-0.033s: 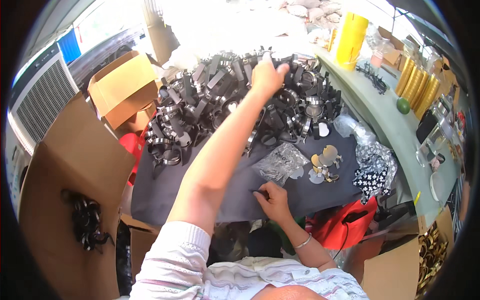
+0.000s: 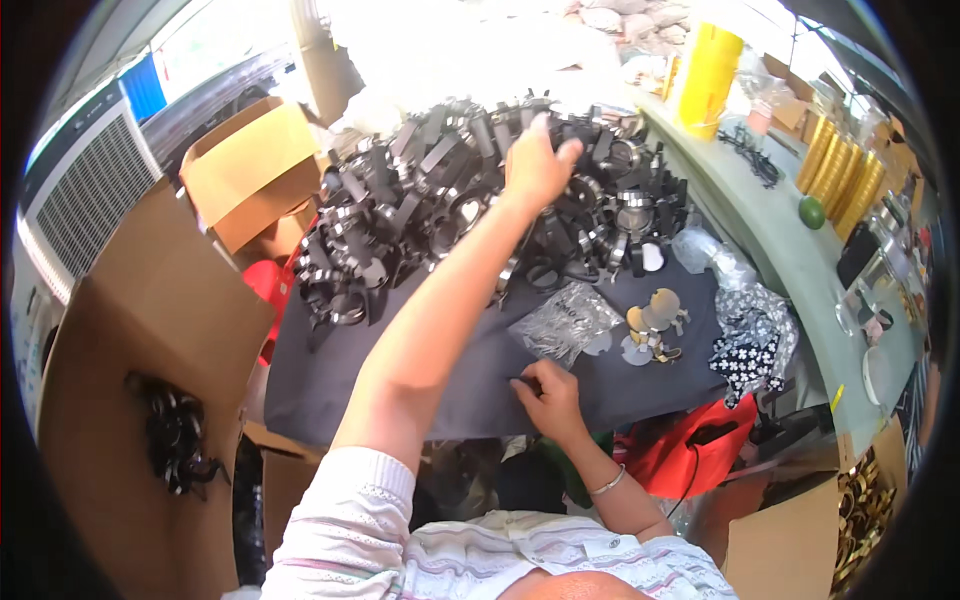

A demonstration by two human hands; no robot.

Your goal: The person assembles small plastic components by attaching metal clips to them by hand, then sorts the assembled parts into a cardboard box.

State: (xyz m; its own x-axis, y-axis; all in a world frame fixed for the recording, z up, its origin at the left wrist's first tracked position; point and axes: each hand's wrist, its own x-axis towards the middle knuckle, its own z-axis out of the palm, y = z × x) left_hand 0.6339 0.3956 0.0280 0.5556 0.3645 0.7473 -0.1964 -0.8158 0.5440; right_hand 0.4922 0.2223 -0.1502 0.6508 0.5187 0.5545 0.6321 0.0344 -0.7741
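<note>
My left hand [image 2: 538, 172] reaches over a heap of silver ring-shaped metal pieces with black straps [image 2: 440, 160]. Its thumb stands apart from the fingers, whose far ends partly merge with the heap; I see nothing held. Close to the front edge of the dark cloth-covered table [image 2: 330, 390], my right hand [image 2: 552, 400] is curled, thumb near the bent fingers. Whatever it may hold is too small or hidden to make out. Just beyond it lie a clear bag of small metal pieces [image 2: 565, 322] and a small cluster of gold and silver discs [image 2: 660, 312].
Open cardboard boxes [image 2: 120, 330] stand left; one holds black pieces [image 2: 172, 440]. At right, a long pale green table [image 2: 790, 230] bears a yellow cylinder [image 2: 708, 85], gold rolls and a green fruit. A red bag [image 2: 690, 450] hangs below. Gold pieces [image 2: 862, 515] fill a box lower right.
The whole view has shifted slightly. My left hand has drawn a little nearer over the heap; my right hand stays in place, curled.
</note>
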